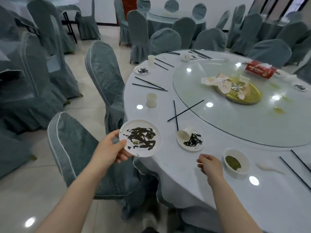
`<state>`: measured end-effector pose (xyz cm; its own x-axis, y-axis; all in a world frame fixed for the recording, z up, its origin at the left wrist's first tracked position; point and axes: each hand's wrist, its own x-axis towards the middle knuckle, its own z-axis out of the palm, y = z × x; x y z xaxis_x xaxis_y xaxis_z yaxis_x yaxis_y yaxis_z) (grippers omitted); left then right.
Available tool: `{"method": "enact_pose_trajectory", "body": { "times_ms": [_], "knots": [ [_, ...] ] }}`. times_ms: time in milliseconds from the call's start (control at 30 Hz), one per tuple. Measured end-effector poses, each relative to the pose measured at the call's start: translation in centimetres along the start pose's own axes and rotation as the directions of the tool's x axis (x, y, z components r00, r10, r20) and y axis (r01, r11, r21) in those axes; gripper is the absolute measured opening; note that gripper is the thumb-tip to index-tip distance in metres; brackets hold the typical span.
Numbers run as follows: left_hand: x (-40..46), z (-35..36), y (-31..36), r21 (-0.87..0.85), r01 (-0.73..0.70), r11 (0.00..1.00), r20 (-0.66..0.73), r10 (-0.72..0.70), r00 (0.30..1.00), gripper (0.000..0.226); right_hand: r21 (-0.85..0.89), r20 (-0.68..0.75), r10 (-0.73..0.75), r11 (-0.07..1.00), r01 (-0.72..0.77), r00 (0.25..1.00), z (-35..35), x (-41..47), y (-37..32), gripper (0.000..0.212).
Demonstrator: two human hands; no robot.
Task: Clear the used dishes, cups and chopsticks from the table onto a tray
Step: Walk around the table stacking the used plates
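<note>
Plate (140, 138) smeared with dark sauce, pinched at rim by left hand (111, 148), right hand (210, 165) loosely curled, empty, beside green-sauce bowl (237, 163).

Sauce-smeared white plate (140, 138) held level, overhanging the table's (168, 174) edge.

- Bare cloth lies open just on the near side of the second plate (190, 140), all the way to the table edge (151, 167).
- Crossed chopsticks (178, 113) block the far side of that plate.
- A bowl (236, 163) crowds its right.
- To its left a cup (151, 100) stands well apart, with clear cloth between.
- A chair back (67, 142) stands beyond the table edge, left of it.
</note>
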<state>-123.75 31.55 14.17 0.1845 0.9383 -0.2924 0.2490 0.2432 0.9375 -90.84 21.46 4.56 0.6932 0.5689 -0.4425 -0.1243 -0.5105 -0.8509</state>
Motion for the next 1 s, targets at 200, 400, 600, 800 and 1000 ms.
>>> {"method": "enact_pose_trajectory", "body": {
  "times_ms": [200, 400, 600, 800, 1000],
  "knots": [
    [6.4, 2.5, 1.0, 0.017, 0.054, 0.998, 0.013, -0.054, 0.998, 0.035, -0.045, -0.043, 0.101, 0.994, -0.103, 0.994, 1.4, 7.1, 0.1, 0.026],
    [9.8, 5.0, 1.0, 0.037, 0.098, 0.995, 0.042, -0.099, 0.994, 0.033, -0.122, -0.099, 0.113, 0.985, -0.125, 0.989, 2.6, 10.5, -0.6, 0.021],
    [11.6, 6.3, 1.8, 0.019, 0.103, 0.995, 0.080, -0.104, 0.991, 0.036, -0.080, -0.180, 0.085, 0.992, -0.101, 0.980, 2.5, 9.8, -2.3, 0.012],
    [11.9, 7.7, 2.5, 0.003, 0.083, 0.997, 0.144, -0.082, 0.986, 0.032, -0.175, -0.222, -0.123, 0.981, 0.085, 0.967, 0.6, 7.7, -4.6, 0.023],
    [10.9, 7.3, 2.7, 0.002, 0.064, 0.998, 0.183, -0.063, 0.981, 0.037, -0.419, -0.260, -0.386, 0.871, 0.257, 0.885, -0.5, 4.1, -5.9, 0.018]
  ]
}}
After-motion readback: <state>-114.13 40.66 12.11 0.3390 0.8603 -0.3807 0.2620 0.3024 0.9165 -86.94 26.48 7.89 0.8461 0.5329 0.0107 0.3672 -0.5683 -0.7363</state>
